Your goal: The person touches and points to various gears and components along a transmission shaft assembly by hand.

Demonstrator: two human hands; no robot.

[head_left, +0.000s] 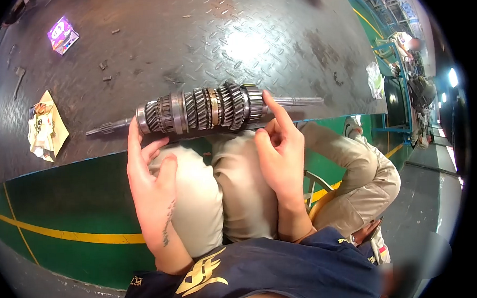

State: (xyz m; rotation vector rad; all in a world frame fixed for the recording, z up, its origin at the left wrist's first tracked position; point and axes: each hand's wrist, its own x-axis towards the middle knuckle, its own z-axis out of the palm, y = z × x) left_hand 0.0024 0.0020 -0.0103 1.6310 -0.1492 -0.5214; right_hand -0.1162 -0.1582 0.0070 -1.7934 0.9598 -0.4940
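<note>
A metal shaft with several gears [199,109] lies sideways along the near edge of the dark metal table. Its thin splined end points left and a longer bare end points right. My left hand [152,179] is at the left end of the gears, index finger extended to the end collar, the other fingers bent and the thumb apart. My right hand [282,152] is at the right end, its index fingertip against the ribbed gear and its thumb apart below. Neither hand is wrapped round the shaft.
On the tabletop [138,47] lie a purple box [62,35], a crumpled paper packet [47,127], a small metal tool [19,82], bits of debris and a plastic wrapper [375,80]. Another person's legs [357,181] are at the right.
</note>
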